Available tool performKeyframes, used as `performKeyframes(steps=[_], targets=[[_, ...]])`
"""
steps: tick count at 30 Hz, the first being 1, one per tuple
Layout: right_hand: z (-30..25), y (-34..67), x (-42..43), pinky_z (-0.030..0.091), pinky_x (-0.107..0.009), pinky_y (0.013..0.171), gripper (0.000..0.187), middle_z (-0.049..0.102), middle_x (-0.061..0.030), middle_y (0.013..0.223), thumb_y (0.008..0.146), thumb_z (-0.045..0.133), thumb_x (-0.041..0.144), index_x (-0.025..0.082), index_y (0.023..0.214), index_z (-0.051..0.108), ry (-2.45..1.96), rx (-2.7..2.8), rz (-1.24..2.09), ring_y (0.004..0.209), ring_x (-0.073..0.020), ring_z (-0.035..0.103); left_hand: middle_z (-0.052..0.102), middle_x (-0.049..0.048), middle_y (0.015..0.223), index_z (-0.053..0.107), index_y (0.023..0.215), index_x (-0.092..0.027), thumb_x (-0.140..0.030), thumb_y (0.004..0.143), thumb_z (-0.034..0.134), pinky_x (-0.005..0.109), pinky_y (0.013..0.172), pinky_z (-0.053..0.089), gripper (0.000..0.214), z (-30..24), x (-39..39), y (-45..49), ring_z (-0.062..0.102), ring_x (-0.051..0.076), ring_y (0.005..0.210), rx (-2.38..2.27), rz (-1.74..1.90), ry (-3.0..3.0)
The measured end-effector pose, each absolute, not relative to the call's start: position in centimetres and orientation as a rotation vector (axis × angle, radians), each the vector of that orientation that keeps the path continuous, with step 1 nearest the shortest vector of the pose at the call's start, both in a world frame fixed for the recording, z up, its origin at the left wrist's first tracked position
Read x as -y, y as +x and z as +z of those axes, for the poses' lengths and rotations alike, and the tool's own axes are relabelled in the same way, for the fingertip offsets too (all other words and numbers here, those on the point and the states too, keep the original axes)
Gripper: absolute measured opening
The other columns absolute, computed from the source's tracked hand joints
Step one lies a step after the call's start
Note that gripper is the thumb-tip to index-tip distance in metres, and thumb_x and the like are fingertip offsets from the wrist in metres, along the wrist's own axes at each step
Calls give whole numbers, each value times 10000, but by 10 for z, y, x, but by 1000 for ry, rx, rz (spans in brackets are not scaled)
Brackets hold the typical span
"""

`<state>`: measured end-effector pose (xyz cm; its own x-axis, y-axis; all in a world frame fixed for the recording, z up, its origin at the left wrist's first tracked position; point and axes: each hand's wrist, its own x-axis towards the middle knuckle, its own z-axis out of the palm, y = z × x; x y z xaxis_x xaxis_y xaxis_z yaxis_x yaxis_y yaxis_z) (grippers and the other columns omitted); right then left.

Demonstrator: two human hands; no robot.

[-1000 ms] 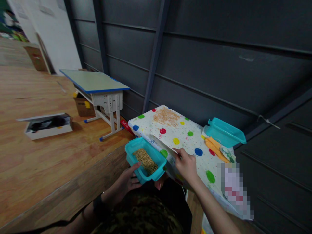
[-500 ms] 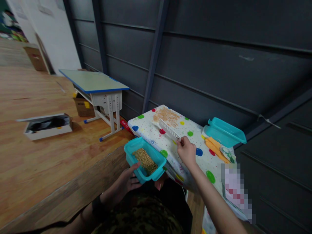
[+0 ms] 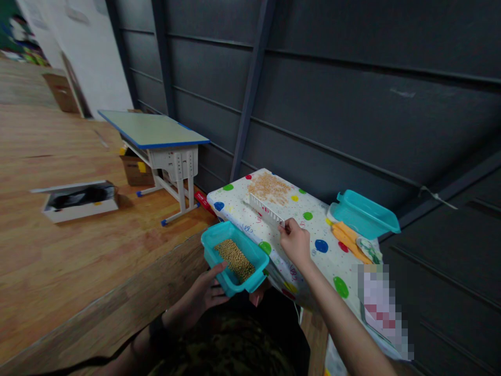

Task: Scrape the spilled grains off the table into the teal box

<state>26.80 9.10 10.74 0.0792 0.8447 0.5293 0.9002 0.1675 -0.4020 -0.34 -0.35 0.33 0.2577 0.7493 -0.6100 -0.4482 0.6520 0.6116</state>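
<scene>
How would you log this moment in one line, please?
left hand: holding teal tub of beans | right hand: gripping white slotted strip | loose grains: spread on spotted tablecloth | second tub: near wall

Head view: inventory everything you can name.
Held tub: 1, turquoise, centre
Beans: many, tan, in held tub
Table: 1, white, multicoloured dots, right of centre
Strip: 1, white, over table
Grains: many, tan, table's far end
Second tub: 1, turquoise, table's right
Cloth: 1, orange, table's right
Desk: 1, pale green, left
Cartons: 2, brown, left
Open box: 1, white, left
Floor: 1, brown, left
Walls: 2, grey, white, behind
Distant person: 1, blurred, upper left
Wristband: 1, black, lower left
Left hand: 1, bare, holding tub
Right hand: 1, bare, holding strip
</scene>
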Motion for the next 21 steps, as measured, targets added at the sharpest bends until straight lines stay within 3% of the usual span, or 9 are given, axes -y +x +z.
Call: performKeyframes(steps=[8,21], targets=[[107,272,-94,355,-300,632,97,664,-12,653,880,590,298,276,786,579,-1682,1698,-89,611,-233,641,853,148,1089,686,1334,-161,-596,916,829,453,964,655,620,1,3,-4,837,288,889,-1014,833,341],[106,265,-90,387,-295,633,137,661,-4,662,893,595,325,286,769,551,-1645,1781,-45,630,-233,656,851,148,1082,697,1244,-176,-582,935,811,426,913,669,523,3,1,-3,843,290,898,-1017,816,331]])
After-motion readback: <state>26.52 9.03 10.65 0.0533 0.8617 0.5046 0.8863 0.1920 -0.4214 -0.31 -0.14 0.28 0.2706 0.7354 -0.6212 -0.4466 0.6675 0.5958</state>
